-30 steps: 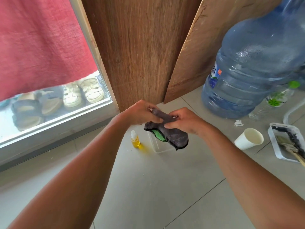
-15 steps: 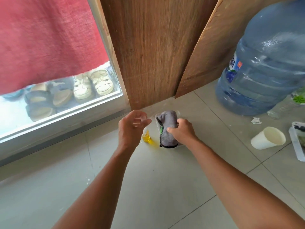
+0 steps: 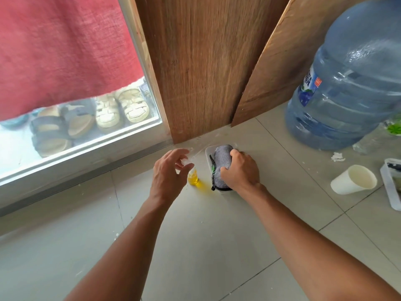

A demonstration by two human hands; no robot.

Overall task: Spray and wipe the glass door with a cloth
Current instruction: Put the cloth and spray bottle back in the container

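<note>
The glass door [image 3: 19, 148] fills the upper left, and sandals show through its lower pane. On the floor tiles stands a small spray bottle [image 3: 193, 178] of yellow liquid with a clear cap. My left hand [image 3: 169, 174] hovers at that cap with fingers loosely curved around it; I see no firm hold. Just right of the bottle, a grey cloth [image 3: 223, 157] with a green inner side lies in a white tub [image 3: 207, 155]. My right hand [image 3: 239, 173] grips the cloth from above and pushes it into the tub.
A red curtain [image 3: 56, 51] hangs over the upper glass. Wooden boards [image 3: 199, 66] lean behind the tub. A large blue water jug [image 3: 347, 88], a white paper cup [image 3: 353, 180] and a tray [image 3: 390, 185] stand at the right. Bits of white debris dot the tiles.
Both hands held the cloth in the air a second ago. The right hand has lowered it into the tub; the left hand let go and moved to the spray bottle.
</note>
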